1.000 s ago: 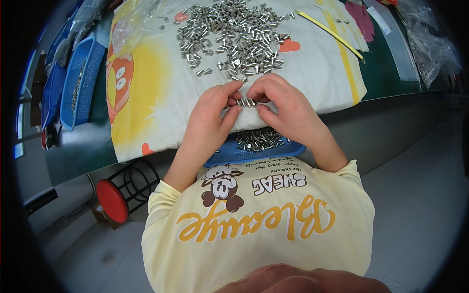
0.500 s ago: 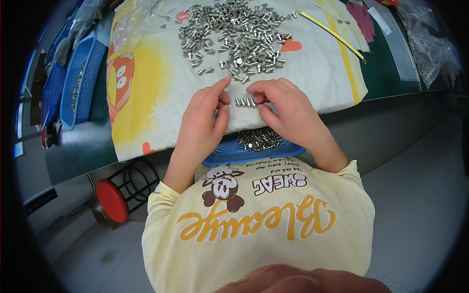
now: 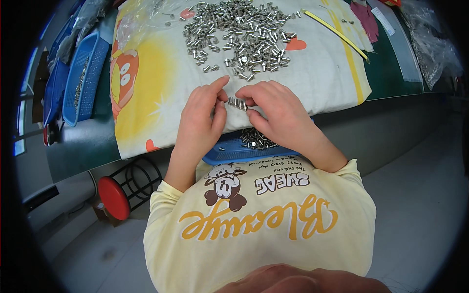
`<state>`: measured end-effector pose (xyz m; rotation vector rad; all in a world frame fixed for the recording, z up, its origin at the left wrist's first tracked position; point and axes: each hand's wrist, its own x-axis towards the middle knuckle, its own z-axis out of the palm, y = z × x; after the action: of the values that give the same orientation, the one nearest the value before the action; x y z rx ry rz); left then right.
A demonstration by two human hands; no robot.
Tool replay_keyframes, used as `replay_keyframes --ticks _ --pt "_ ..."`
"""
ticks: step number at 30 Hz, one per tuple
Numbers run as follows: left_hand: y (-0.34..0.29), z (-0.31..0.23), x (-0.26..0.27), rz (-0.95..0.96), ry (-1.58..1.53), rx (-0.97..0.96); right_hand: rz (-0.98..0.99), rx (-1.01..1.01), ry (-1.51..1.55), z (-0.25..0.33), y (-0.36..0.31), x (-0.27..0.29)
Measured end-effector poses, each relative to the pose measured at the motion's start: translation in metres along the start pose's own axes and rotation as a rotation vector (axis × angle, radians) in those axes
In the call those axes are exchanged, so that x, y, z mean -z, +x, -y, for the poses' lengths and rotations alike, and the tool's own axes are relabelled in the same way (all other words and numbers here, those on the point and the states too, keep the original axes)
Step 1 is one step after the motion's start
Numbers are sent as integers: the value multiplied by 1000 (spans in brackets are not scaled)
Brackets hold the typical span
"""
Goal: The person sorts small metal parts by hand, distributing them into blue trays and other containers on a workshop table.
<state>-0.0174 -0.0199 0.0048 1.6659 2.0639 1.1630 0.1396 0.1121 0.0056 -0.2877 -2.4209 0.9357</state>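
Note:
On the cloth near the table's front edge, several silvery metal bolts (image 3: 238,104) form a short row between my hands. My right hand (image 3: 273,105) curves round the row's right end, its index finger along the far side and its thumb at the near right. Beside the left end is my left hand (image 3: 202,115), thumb and index finger apart and the other fingers curled. I see nothing in its grasp. Beyond both hands spreads a big loose pile of the same bolts (image 3: 239,36).
Below the table edge, against my shirt, a blue basket (image 3: 224,154) holds more bolts. Another blue basket (image 3: 97,51) stands at the left. A yellow strip (image 3: 337,36) lies on the cloth (image 3: 181,117) at the right, near clear plastic bags (image 3: 432,49). A red stool (image 3: 113,198) is at lower left.
The row of bolts has shifted left and now tilts. My right hand has moved left with it, closer to my left hand, which stays nearly in place.

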Motion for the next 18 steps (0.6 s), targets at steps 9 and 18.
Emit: replay_keyframes --ticks 9,18 --pt "2 -11 -6 17 -41 -5 22 -65 21 -5 -5 16" --pt "9 -13 -16 19 -70 0 -25 -109 71 -13 -1 19"
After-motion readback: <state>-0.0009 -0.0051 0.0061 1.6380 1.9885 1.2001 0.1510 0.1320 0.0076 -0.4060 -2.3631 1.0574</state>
